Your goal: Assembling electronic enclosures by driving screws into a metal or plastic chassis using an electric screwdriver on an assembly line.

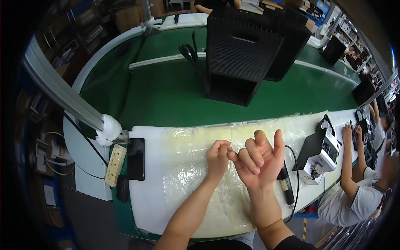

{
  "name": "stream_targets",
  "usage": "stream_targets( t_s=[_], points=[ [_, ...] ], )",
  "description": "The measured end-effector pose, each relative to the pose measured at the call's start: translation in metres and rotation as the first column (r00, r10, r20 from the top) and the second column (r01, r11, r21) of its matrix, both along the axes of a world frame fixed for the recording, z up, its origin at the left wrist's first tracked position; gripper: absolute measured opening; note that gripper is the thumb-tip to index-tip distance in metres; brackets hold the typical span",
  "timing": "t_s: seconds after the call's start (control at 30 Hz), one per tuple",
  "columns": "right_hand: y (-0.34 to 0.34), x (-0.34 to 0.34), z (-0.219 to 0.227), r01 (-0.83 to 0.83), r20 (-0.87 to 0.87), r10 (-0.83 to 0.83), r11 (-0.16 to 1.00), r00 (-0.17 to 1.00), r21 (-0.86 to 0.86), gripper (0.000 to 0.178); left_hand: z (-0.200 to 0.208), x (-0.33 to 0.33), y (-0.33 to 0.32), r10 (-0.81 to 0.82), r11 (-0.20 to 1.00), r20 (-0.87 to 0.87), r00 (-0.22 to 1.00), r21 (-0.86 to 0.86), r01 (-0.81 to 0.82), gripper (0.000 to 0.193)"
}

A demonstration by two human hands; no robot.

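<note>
Above the plastic-covered work mat [183, 187], my two hands meet near the middle. My left hand [218, 159] is closed, thumb and fingertips pinched together beside the little finger of the other hand. Whatever sits in that pinch, if anything, is too small to make out. My right hand [261, 160] is turned palm up, with its thumb and fingers apart and partly curled. Nothing shows in its palm. Just right of it, a black cylindrical tool with a cable, like an electric screwdriver [286, 184], lies on the mat.
A tall black slatted case [241, 58] stands on the green belt [166, 91] ahead. To the left lie a black phone [136, 159] and a power strip [115, 165]. At right are a black-and-white device [318, 158] and a seated co-worker [354, 200].
</note>
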State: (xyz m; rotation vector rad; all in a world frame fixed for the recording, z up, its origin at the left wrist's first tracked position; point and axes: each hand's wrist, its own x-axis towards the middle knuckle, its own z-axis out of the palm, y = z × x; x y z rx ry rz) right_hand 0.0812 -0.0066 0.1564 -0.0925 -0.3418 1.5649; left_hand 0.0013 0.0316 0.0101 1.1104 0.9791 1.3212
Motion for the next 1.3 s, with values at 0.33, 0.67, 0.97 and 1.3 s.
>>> stream_targets(
  t_s=[0.33, 0.67, 0.97, 1.3],
  points=[
    [-0.068, 0.045, 0.053, 0.035, 0.163, -0.182, 0.764, 0.970, 0.644, 0.064, -0.003, 0.003, 0.006, -0.089, 0.982, 0.075, 0.993, -0.163, 0.100, 0.018],
    [-0.079, 0.065, 0.015, 0.112, 0.168, -0.272, 0.775, 0.947, 0.622, 0.063, -0.002, 0.011, 0.001, -0.065, 0.988, -0.009, 0.998, -0.143, 0.063, 0.018],
    [-0.090, 0.075, 0.008, 0.159, 0.159, -0.318, 0.774, 0.935, 0.612, 0.063, -0.003, 0.009, 0.003, -0.076, 0.987, -0.019, 0.997, -0.142, 0.072, 0.018],
    [-0.087, 0.078, 0.007, 0.152, 0.167, -0.307, 0.788, 0.937, 0.596, 0.062, 0.000, 0.007, 0.002, -0.063, 0.985, -0.038, 0.997, -0.164, 0.056, 0.019]
  ],
)
